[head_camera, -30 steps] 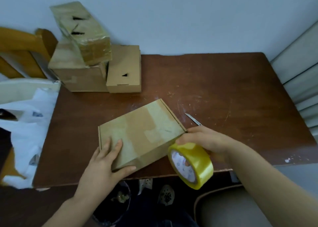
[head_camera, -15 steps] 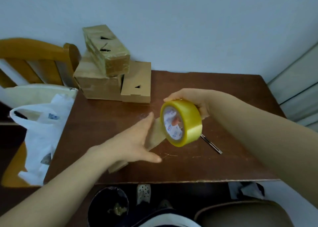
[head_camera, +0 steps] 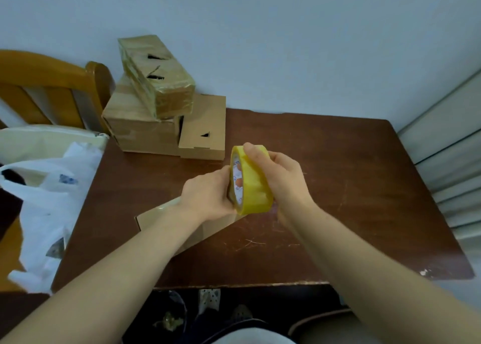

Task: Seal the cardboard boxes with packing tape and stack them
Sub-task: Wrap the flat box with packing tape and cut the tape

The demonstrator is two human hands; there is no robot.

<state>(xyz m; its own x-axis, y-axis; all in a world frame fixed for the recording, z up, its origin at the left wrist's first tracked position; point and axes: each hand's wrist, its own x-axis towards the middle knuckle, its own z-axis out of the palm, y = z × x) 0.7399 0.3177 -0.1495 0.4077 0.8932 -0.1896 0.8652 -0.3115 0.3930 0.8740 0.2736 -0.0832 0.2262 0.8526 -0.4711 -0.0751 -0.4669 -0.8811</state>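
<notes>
Above the middle of the tabletop (head_camera: 351,177), a yellow tape roll (head_camera: 253,187) is held upright in the air by both hands. The right hand (head_camera: 282,179) wraps it from 3 o'clock, fingers curled over the outer band. The left hand (head_camera: 208,195) grasps its printed side from 9 o'clock, fingers bent against the rim. A flat cardboard box (head_camera: 158,213) lies on the tabletop just below the left wrist, partly hidden by the arm. At 11 o'clock, in the far corner, a large box (head_camera: 138,127) carries a tilted taped box (head_camera: 156,78), and a thin box (head_camera: 205,124) stands touching the large one. A wooden chair (head_camera: 46,80) and a white plastic bag (head_camera: 44,213) sit at 9 o'clock, off the tabletop.
</notes>
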